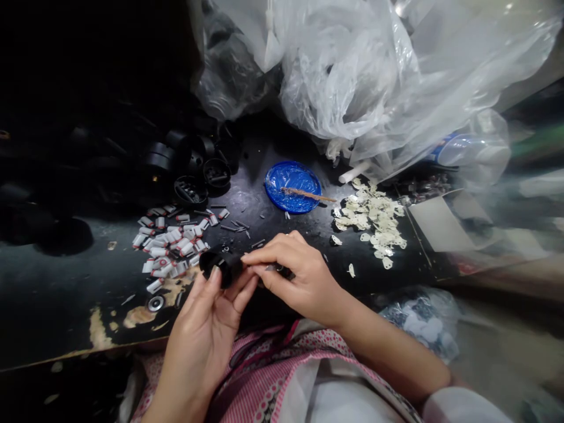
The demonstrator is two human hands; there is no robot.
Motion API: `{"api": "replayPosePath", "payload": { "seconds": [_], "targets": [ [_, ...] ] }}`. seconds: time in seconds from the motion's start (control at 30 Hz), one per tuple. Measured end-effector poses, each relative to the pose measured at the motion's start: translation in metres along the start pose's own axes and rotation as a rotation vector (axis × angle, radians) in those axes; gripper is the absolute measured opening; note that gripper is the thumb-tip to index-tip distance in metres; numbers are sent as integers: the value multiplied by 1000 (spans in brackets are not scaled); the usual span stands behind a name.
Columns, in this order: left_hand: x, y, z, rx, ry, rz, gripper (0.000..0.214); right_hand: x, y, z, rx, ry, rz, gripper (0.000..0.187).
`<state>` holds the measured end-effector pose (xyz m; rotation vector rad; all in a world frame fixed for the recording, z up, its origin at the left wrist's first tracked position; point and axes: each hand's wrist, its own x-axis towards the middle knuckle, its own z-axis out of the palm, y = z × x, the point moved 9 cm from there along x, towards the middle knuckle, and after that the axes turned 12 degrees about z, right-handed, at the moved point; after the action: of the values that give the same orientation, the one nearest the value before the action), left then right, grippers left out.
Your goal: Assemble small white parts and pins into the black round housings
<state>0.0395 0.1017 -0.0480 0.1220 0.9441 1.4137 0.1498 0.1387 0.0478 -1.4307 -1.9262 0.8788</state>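
A black cup-shaped part (224,265) is tilted on its side in my left hand (209,323), thumb on its near rim and fingers curled beneath it. My right hand (293,273) meets it at the right end, thumb and forefinger pinched close to the part. Something dark shows under the right fingers, but I cannot make out what it is. Just left of the hands lies a pile of small white cylinders with reddish ends (170,247). Several small springs (240,226) are scattered beyond the hands. A metal ring (155,303) sits near the table's front edge.
A blue round lid (288,202) with a brown stick (308,194) across it lies in the middle. Pale flat pieces (374,220) are heaped at the right. More black cups (189,191) stand at the back left. Clear plastic bags (348,76) hang over the far side.
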Motion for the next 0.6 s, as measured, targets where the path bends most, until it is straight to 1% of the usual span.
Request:
{"api": "replayPosePath", "payload": {
  "seconds": [0.07,0.13,0.2,0.27,0.37,0.47,0.53,0.6],
  "targets": [
    [-1,-2,-1,-14,20,-13,18,1,4,-2,91,22,64,9],
    [-2,-2,-1,-21,29,-1,16,1,8,-3,138,64,126,8],
    [-3,-1,-1,-15,24,23,17,0,9,-4,137,101,167,9],
    [-4,3,0,6,12,57,20,-1,8,-4,110,130,179,8],
    [-6,8,1,43,0,95,19,-2,1,-5,73,148,119,2],
    [-8,10,0,87,-17,99,16,-3,-10,-10,88,144,35,6],
    [-10,10,-3,114,-26,95,18,-2,-18,-14,93,121,0,8],
    [-12,8,-6,117,-31,84,22,0,-27,-15,51,94,-36,8]
  ]
}}
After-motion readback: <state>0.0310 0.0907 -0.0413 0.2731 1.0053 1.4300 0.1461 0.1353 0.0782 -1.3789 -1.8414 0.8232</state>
